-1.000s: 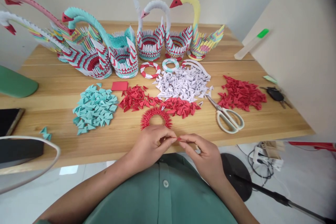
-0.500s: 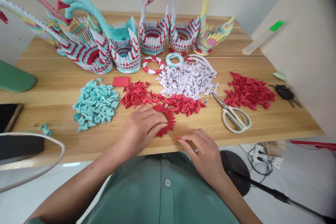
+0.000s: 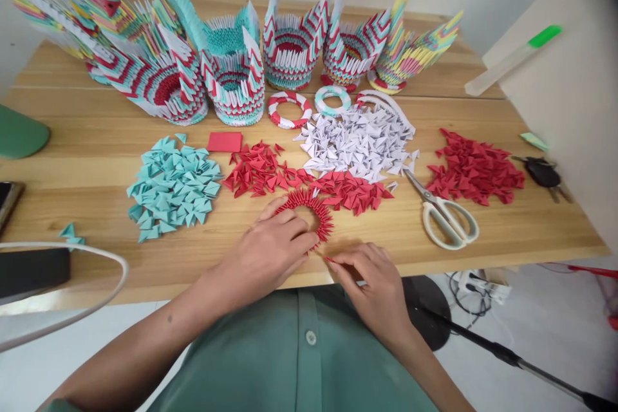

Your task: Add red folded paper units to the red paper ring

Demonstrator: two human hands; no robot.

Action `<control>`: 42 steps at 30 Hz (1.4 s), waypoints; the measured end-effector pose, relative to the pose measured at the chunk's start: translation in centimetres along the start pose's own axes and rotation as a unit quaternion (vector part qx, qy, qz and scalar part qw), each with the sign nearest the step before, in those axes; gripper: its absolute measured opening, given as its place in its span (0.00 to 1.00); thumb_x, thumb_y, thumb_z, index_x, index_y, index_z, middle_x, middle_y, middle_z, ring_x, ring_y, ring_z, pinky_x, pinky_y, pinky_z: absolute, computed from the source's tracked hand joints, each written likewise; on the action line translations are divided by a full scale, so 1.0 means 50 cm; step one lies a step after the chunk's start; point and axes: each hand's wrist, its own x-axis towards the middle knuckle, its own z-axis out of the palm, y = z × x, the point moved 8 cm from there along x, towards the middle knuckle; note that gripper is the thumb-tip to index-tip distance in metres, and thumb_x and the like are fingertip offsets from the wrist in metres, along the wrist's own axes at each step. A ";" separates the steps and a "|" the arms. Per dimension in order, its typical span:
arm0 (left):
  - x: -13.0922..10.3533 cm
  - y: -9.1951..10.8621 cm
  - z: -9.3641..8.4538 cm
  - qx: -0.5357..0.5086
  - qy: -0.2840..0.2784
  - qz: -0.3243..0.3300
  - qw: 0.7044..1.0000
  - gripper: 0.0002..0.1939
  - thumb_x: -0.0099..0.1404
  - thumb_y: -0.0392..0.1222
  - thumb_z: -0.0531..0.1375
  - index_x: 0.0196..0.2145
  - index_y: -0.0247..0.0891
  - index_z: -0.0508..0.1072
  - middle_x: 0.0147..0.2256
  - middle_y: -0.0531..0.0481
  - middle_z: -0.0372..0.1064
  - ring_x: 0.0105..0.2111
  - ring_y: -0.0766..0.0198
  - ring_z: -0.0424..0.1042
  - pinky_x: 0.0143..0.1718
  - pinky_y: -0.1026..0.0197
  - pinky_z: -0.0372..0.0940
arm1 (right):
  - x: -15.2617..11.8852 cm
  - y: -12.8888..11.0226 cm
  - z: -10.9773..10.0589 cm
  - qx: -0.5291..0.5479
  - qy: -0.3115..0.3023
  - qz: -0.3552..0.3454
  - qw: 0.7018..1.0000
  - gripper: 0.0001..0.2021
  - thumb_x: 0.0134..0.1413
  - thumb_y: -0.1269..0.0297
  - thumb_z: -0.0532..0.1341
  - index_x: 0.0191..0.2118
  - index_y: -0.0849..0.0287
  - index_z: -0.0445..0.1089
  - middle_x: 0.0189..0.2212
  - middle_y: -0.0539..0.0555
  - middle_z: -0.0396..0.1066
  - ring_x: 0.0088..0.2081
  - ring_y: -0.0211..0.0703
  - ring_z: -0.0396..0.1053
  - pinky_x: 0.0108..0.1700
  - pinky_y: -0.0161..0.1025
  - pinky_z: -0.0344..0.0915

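Observation:
A spiky ring of folded red paper pieces (image 3: 324,214) lies near the front edge of the table. My left hand (image 3: 273,241) is closed over its left and near side, fingers curled on the rim, so that part is hidden. Just right of the ring, my right hand (image 3: 371,277) pinches a small red folded paper piece (image 3: 329,259) between thumb and forefinger. The piece points toward the ring but is apart from it. Beyond the ring are loose red paper triangles (image 3: 350,192), and a white pile of triangles (image 3: 360,145) adjoins them.
A turquoise triangle pile (image 3: 176,188) sits left, another red pile (image 3: 476,167) right. Scissors (image 3: 447,219) lie right of my hands, keys (image 3: 543,172) farther. Several paper swans, including a turquoise one (image 3: 234,87), stand behind two paper rings. A white cable (image 3: 124,273) arcs at lower left.
The camera view has tilted down and shifted. My left hand has slid to the ring's near side, uncovering more of its far side. My right hand still pinches the red piece, slightly nearer the ring.

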 end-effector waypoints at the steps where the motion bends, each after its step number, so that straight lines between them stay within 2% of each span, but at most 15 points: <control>1: 0.001 -0.001 0.002 -0.001 0.001 -0.001 1.000 0.09 0.72 0.37 0.54 0.45 0.38 0.74 0.39 0.48 0.72 0.43 0.58 0.68 0.64 0.43 0.47 | 0.001 -0.001 0.002 0.001 0.000 -0.002 1.000 0.03 0.61 0.68 0.62 0.35 0.57 0.71 0.28 0.50 0.72 0.32 0.42 0.66 0.37 0.41 0.56; 9: 0.010 -0.004 0.012 -0.066 0.044 -0.002 0.997 0.08 0.71 0.36 0.56 0.39 0.38 0.75 0.33 0.51 0.72 0.37 0.62 0.69 0.63 0.46 0.51 | 0.002 0.008 0.010 0.000 0.016 -0.007 1.000 0.04 0.60 0.68 0.64 0.33 0.57 0.69 0.26 0.50 0.70 0.31 0.41 0.64 0.36 0.40 0.55; 15: 0.012 -0.018 0.002 -0.125 0.084 -0.024 0.988 0.08 0.72 0.37 0.55 0.37 0.37 0.75 0.32 0.52 0.73 0.35 0.63 0.69 0.61 0.49 0.53 | -0.005 0.018 0.009 0.023 0.008 0.002 1.000 0.03 0.61 0.71 0.63 0.36 0.57 0.69 0.27 0.49 0.70 0.32 0.41 0.64 0.36 0.40 0.56; 19: 0.013 -0.024 0.001 -0.147 0.084 -0.033 0.985 0.09 0.73 0.38 0.55 0.37 0.37 0.74 0.33 0.52 0.73 0.36 0.64 0.70 0.62 0.48 0.51 | -0.004 0.021 0.008 0.033 0.005 0.009 0.999 0.04 0.61 0.72 0.62 0.37 0.56 0.69 0.28 0.48 0.70 0.31 0.40 0.64 0.36 0.40 0.57; 24: 0.012 -0.028 0.002 -0.166 0.082 -0.043 0.982 0.08 0.72 0.36 0.56 0.37 0.36 0.74 0.33 0.51 0.73 0.36 0.64 0.70 0.61 0.50 0.54 | 0.000 0.024 0.004 0.043 0.003 0.018 0.999 0.04 0.62 0.71 0.61 0.36 0.55 0.68 0.28 0.48 0.70 0.31 0.40 0.65 0.35 0.39 0.59; 30: 0.008 -0.027 -0.007 -0.181 0.091 -0.041 0.978 0.08 0.71 0.35 0.56 0.34 0.36 0.74 0.29 0.52 0.70 0.36 0.64 0.69 0.64 0.51 0.51 | -0.006 0.032 0.006 0.047 -0.007 0.020 0.999 0.03 0.62 0.71 0.61 0.38 0.54 0.69 0.31 0.49 0.70 0.34 0.40 0.67 0.36 0.38 0.61; 42: 0.012 -0.028 -0.014 -0.166 0.113 -0.036 0.979 0.10 0.70 0.33 0.55 0.31 0.37 0.73 0.27 0.54 0.69 0.33 0.65 0.66 0.65 0.52 0.51 | -0.007 0.030 0.008 0.054 -0.014 -0.005 0.998 0.05 0.60 0.73 0.62 0.39 0.55 0.70 0.31 0.49 0.70 0.34 0.40 0.67 0.35 0.38 0.62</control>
